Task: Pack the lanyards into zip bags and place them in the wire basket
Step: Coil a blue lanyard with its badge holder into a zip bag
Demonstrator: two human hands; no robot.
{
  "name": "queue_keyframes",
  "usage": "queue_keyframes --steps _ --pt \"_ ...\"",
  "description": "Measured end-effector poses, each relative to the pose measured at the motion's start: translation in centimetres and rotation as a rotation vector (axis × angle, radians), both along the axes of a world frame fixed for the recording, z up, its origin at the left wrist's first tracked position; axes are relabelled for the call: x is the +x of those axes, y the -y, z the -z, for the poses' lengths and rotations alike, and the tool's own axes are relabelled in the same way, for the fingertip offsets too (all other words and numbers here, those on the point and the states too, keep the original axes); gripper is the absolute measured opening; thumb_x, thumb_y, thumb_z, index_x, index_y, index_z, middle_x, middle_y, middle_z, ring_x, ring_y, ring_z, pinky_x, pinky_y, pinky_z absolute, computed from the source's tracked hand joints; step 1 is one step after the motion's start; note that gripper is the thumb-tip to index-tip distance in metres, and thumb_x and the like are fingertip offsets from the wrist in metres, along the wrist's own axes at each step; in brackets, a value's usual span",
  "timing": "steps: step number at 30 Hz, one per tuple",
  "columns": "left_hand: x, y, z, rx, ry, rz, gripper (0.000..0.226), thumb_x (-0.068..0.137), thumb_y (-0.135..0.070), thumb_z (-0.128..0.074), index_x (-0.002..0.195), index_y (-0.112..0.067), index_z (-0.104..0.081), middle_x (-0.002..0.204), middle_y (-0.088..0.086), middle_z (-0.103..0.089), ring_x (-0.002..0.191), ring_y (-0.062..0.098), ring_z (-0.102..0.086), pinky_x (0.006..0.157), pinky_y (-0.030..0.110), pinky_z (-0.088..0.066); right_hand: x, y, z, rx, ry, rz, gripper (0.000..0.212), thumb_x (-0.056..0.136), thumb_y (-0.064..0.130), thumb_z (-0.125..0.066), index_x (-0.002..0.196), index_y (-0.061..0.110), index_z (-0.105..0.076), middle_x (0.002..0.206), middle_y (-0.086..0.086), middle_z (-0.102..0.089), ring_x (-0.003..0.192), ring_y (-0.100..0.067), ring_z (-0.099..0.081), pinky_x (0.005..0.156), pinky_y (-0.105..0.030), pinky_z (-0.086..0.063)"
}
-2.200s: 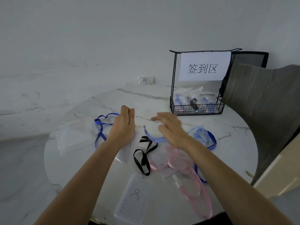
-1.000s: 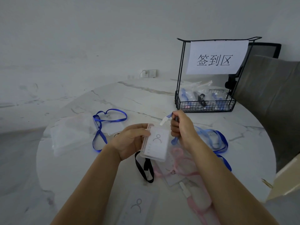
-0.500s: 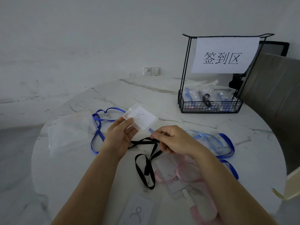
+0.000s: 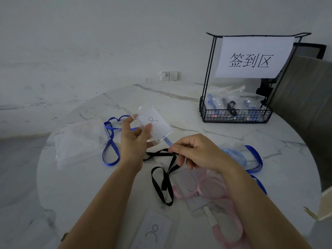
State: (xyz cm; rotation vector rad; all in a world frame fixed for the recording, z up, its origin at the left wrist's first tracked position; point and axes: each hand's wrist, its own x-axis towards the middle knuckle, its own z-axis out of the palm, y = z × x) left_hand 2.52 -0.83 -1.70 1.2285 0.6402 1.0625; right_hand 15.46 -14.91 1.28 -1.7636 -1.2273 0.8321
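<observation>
My left hand (image 4: 132,141) holds a clear badge holder (image 4: 155,125) above the round table, fingers and thumb curled on its edges. My right hand (image 4: 195,152) pinches the light blue lanyard strap (image 4: 168,141) just below the holder; the strap trails right to a loop (image 4: 239,157). On the table lie a black lanyard (image 4: 164,180), a pink lanyard (image 4: 224,209) with its holder, and a dark blue lanyard (image 4: 110,141). A stack of clear zip bags (image 4: 79,141) sits at the left. The black wire basket (image 4: 235,114) at the back right holds several bagged lanyards.
A paper sign (image 4: 251,58) hangs on the basket's tall frame. Another badge holder (image 4: 154,230) lies at the near table edge. A grey chair (image 4: 305,105) stands behind the table (image 4: 161,97) on the right, and a wall socket (image 4: 169,76) is on the far wall.
My left hand has raised the badge holder slightly and tilted it. My right hand keeps its pinch on the light blue strap under it. Earlier both hands picked this lanyard up off the table.
</observation>
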Motion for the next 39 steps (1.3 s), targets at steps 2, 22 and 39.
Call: queue_keyframes --steps 2,22,39 --pt "0.0 0.5 -0.3 0.05 -0.018 -0.044 0.04 0.095 -0.007 -0.061 0.128 -0.022 -0.044 0.098 0.008 -0.075 0.083 0.016 -0.074 0.061 0.031 -0.059 0.0 0.3 -0.2 0.009 -0.014 -0.019 0.019 0.097 0.029 -0.063 0.096 0.016 -0.077 0.067 -0.001 -0.072 0.047 -0.012 -0.056 0.047 -0.022 -0.038" --pt "-0.6 2.1 -0.2 0.596 -0.372 0.508 0.049 0.097 -0.006 -0.058 0.128 -0.044 -0.053 0.11 0.004 -0.07 0.097 0.015 -0.059 0.094 0.025 -0.051 2.9 0.8 -1.8 0.513 -1.108 0.163 0.025 0.088 0.023 -0.056 0.104 0.011 -0.07 0.047 0.011 -0.034 0.028 -0.004 -0.028 0.029 -0.013 -0.019" --pt "-1.4 -0.3 -0.9 -0.182 0.259 0.186 0.032 0.093 -0.002 -0.06 0.12 -0.015 -0.05 0.098 0.006 -0.07 0.096 0.023 -0.068 0.076 0.036 -0.058 -0.1 -0.9 1.9 -0.075 -0.367 0.188 0.027 0.104 0.022 -0.047 0.099 0.013 -0.072 0.053 0.008 -0.036 0.042 -0.005 -0.025 0.04 -0.018 -0.022"
